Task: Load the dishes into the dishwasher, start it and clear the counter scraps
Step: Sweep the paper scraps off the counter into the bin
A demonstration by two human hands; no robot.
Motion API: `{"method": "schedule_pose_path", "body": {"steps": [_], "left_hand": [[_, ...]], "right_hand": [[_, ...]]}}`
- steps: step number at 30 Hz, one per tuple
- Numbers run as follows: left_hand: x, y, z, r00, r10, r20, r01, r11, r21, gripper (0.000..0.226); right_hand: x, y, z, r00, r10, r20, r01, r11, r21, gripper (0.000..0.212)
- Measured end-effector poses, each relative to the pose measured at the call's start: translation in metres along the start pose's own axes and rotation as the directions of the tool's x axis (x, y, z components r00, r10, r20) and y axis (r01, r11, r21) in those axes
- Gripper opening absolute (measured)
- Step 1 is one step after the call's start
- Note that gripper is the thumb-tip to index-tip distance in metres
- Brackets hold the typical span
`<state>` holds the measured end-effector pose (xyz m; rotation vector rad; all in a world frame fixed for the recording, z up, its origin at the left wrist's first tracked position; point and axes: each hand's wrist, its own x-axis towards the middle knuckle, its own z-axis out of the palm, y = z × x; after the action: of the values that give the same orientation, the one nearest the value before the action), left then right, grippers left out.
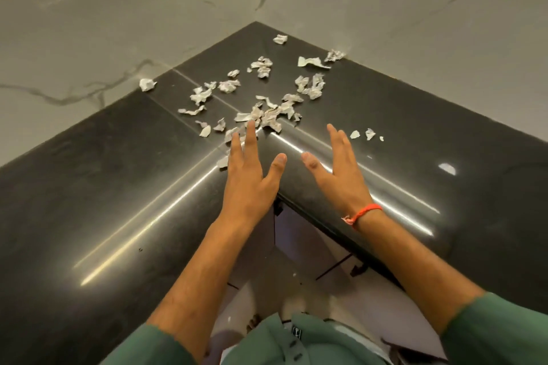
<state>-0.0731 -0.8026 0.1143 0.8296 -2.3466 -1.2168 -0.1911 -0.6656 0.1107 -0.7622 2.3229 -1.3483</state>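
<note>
Two bare arms reaching out over a shiny black bench (118, 175) that bends round a corner. Left hand (247, 170) flat and spread wide, fingers (251, 135) stretched out, tips just touching the near edge of the paper scraps (261, 118). Nothing held in it. Right hand (338, 166) tipped up on its side, palm turned toward the left hand, fingers straight and open, also holding nothing. Near the scraps but not touching the main heap.

Scraps: lots of small, crumpled, whitish bits, scattered across the inner corner of the bench. Thickest bunch right in front of the left fingertips. More bits spread back toward the pale marble wall (89, 24), one little ball (147, 84) right against it on the left. A few tiny bits (366, 134) lying alone just past the right hand.

Orange thread band (363, 213) tied on the right wrist. Green sleeves (498, 332) pushed up both arms.
</note>
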Motion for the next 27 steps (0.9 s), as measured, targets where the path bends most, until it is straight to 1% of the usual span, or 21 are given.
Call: {"method": "schedule_pose_path", "body": {"steps": [4, 8, 10, 15, 19, 23, 27], "left_hand": [[0.017, 0.003, 0.012, 0.994, 0.092, 0.059, -0.093, 0.996, 0.016, 0.084], [0.032, 0.005, 0.034, 0.988, 0.099, 0.118, -0.103, 0.994, 0.023, 0.085], [0.038, 0.007, 0.047, 0.985, 0.105, 0.139, -0.111, 0.993, 0.033, 0.086], [0.052, 0.009, 0.08, 0.98, 0.064, 0.189, -0.077, 0.995, 0.06, 0.088], [0.067, -0.002, 0.101, 0.974, -0.033, 0.223, -0.006, 0.985, 0.173, 0.092], [0.078, -0.018, 0.109, 0.977, -0.102, 0.188, 0.031, 0.937, 0.348, 0.095], [0.081, -0.03, 0.112, 0.982, -0.12, 0.149, 0.049, 0.911, 0.409, 0.096]], "right_hand": [[-0.001, 0.009, -0.016, 0.996, -0.001, -0.089, -0.005, 0.998, -0.064, 0.083], [0.001, 0.026, -0.035, 0.987, -0.019, -0.16, 0.0, 0.994, -0.113, 0.083], [0.003, 0.036, -0.045, 0.985, -0.022, -0.172, 0.0, 0.992, -0.129, 0.083], [0.022, 0.066, -0.069, 0.987, -0.008, -0.159, -0.016, 0.989, -0.149, 0.082], [0.041, 0.091, -0.084, 0.991, 0.029, -0.128, -0.048, 0.988, -0.15, 0.084], [0.058, 0.113, -0.091, 0.995, 0.059, -0.084, -0.073, 0.981, -0.182, 0.085], [0.075, 0.136, -0.093, 0.994, 0.095, -0.063, -0.107, 0.964, -0.244, 0.09]]}}
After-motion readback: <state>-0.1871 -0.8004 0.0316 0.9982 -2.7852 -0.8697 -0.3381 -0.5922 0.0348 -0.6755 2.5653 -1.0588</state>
